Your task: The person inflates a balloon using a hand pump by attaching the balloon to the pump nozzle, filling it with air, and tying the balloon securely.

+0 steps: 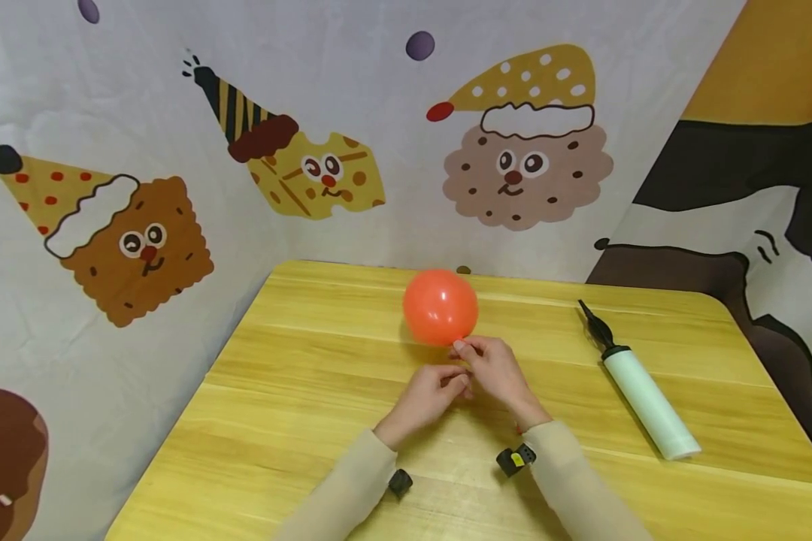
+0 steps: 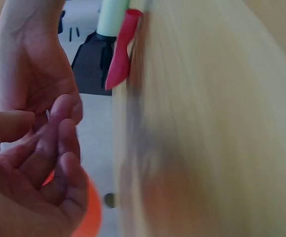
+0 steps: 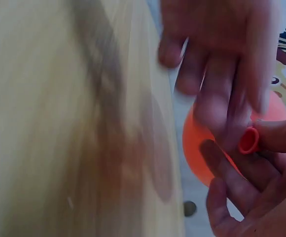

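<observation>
A small inflated orange-red balloon (image 1: 440,307) is at the far middle of the table, its neck end towards me. My right hand (image 1: 497,370) pinches the neck between thumb and index finger. In the right wrist view, the balloon's rolled red mouth (image 3: 249,140) pokes out beside the thumb. Just in front and to the left is my left hand (image 1: 426,394), its fingers loosely bent and holding nothing. Its fingertips come right up to the right hand's fingers; the right wrist view shows the left hand (image 3: 217,64) blurred, fingers stretched towards the balloon mouth.
A pale green balloon pump (image 1: 649,402) with a black nozzle lies on the wooden table (image 1: 277,421) at right. A flat red balloon (image 2: 125,52) lies on the table, mostly hidden by the right forearm in the head view. Cartoon-printed cloth (image 1: 379,90) hangs behind and left.
</observation>
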Demonstrator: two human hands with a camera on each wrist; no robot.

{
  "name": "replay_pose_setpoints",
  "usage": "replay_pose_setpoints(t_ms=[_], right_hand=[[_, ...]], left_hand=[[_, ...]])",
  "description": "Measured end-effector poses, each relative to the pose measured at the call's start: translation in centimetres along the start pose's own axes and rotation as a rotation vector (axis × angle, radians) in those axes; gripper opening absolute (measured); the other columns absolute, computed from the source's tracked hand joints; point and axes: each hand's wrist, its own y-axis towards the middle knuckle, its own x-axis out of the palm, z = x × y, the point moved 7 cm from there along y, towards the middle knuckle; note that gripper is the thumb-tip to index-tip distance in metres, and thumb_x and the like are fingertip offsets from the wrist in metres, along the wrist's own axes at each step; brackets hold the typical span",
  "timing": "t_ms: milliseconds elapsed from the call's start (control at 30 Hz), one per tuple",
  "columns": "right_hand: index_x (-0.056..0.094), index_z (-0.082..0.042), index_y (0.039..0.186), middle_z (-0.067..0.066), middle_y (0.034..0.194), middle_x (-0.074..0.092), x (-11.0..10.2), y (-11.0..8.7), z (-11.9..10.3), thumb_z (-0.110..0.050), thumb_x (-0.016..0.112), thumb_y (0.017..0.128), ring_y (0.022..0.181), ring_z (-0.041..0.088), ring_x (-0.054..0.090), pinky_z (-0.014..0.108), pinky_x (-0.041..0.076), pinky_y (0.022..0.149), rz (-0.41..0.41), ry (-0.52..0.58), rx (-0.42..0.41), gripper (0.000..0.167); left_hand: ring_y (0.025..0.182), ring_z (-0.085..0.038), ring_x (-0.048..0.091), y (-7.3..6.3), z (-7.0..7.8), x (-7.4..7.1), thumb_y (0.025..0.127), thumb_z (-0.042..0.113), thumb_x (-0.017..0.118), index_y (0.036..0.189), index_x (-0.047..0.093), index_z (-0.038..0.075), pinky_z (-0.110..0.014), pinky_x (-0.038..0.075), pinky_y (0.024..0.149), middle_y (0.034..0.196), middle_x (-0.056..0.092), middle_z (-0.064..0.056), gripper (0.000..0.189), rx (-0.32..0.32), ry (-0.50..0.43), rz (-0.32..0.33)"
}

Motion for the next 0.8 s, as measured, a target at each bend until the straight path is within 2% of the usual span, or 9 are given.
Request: replay_pose_setpoints(t_ms=[67, 133, 267, 367, 467, 600, 700, 800], right_hand=[[0.078, -0.009, 0.103, 0.002, 0.097, 0.077, -0.5, 0.0, -0.2, -0.023, 0.060, 0.107, 0.093, 0.019, 0.068, 0.038, 0.053, 0.080, 0.011, -0.090, -0.027, 0.023], [0.076, -0.009, 0.101, 0.002, 0.092, 0.075, -0.8, 0.0, -0.5, -0.021, 0.059, 0.107, 0.086, 0.020, 0.069, 0.039, 0.054, 0.075, 0.004, -0.166, -0.057, 0.022], [0.073, -0.008, 0.098, 0.000, 0.074, 0.067, -0.6, -0.2, -1.4, -0.014, 0.058, 0.107, 0.063, 0.013, 0.060, 0.032, 0.050, 0.059, -0.047, -0.289, -0.127, 0.018], [0.072, -0.006, 0.101, -0.002, 0.065, 0.057, -0.3, -0.6, -2.1, -0.011, 0.060, 0.105, 0.053, 0.010, 0.050, 0.028, 0.043, 0.052, -0.079, -0.371, -0.173, 0.013], [0.073, -0.006, 0.100, -0.005, 0.063, 0.052, 0.1, -0.9, -2.6, -0.011, 0.064, 0.102, 0.052, 0.011, 0.047, 0.028, 0.040, 0.050, -0.099, -0.435, -0.199, 0.010], [0.068, -0.010, 0.083, -0.006, 0.061, 0.050, 0.2, -1.3, -3.3, -0.010, 0.067, 0.099, 0.053, 0.012, 0.046, 0.030, 0.040, 0.051, -0.109, -0.490, -0.226, 0.016], [0.063, -0.013, 0.072, -0.006, 0.058, 0.048, 0.2, -1.4, -3.6, -0.008, 0.068, 0.096, 0.052, 0.011, 0.045, 0.030, 0.039, 0.050, -0.099, -0.492, -0.231, 0.025], [0.061, -0.014, 0.068, -0.007, 0.056, 0.046, 0.1, -1.4, -3.8, -0.006, 0.067, 0.096, 0.050, 0.010, 0.043, 0.028, 0.037, 0.049, -0.093, -0.469, -0.219, 0.029]], left_hand=[[0.068, -0.016, 0.066, -0.3, 1.0, -0.8, 0.106, 0.012, 0.059, 0.112, 0.076, 0.001, -0.018, 0.046, 0.056, 0.084, 0.076, -0.005, 0.021, 0.066, 0.068, 0.004], [0.071, -0.017, 0.069, -0.5, 2.4, -1.9, 0.106, 0.012, 0.060, 0.116, 0.075, 0.001, -0.019, 0.050, 0.059, 0.087, 0.076, -0.004, 0.021, 0.173, 0.150, 0.060], [0.090, -0.015, 0.067, -0.6, 5.1, -3.4, 0.101, 0.008, 0.067, 0.116, 0.075, 0.004, -0.024, 0.055, 0.080, 0.102, 0.075, -0.003, 0.017, 0.437, 0.386, 0.172], [0.101, -0.019, 0.060, -0.3, 6.3, -3.5, 0.097, 0.005, 0.070, 0.119, 0.073, 0.006, -0.030, 0.052, 0.089, 0.113, 0.068, -0.005, 0.022, 0.572, 0.612, 0.169], [0.116, -0.023, 0.056, 0.1, 6.3, -2.9, 0.094, 0.007, 0.069, 0.127, 0.069, 0.009, -0.037, 0.047, 0.098, 0.127, 0.062, -0.006, 0.033, 0.614, 0.861, 0.084], [0.136, -0.025, 0.050, 0.4, 5.6, -1.9, 0.095, 0.018, 0.068, 0.140, 0.061, 0.011, -0.046, 0.042, 0.107, 0.144, 0.058, -0.005, 0.045, 0.618, 1.146, -0.031], [0.141, -0.024, 0.048, 0.4, 5.2, -1.5, 0.095, 0.021, 0.069, 0.145, 0.056, 0.010, -0.051, 0.039, 0.112, 0.145, 0.060, -0.003, 0.053, 0.607, 1.209, -0.071], [0.138, -0.022, 0.052, 0.3, 5.0, -1.5, 0.093, 0.018, 0.070, 0.146, 0.055, 0.009, -0.054, 0.035, 0.114, 0.139, 0.066, -0.001, 0.056, 0.594, 1.182, -0.067]])
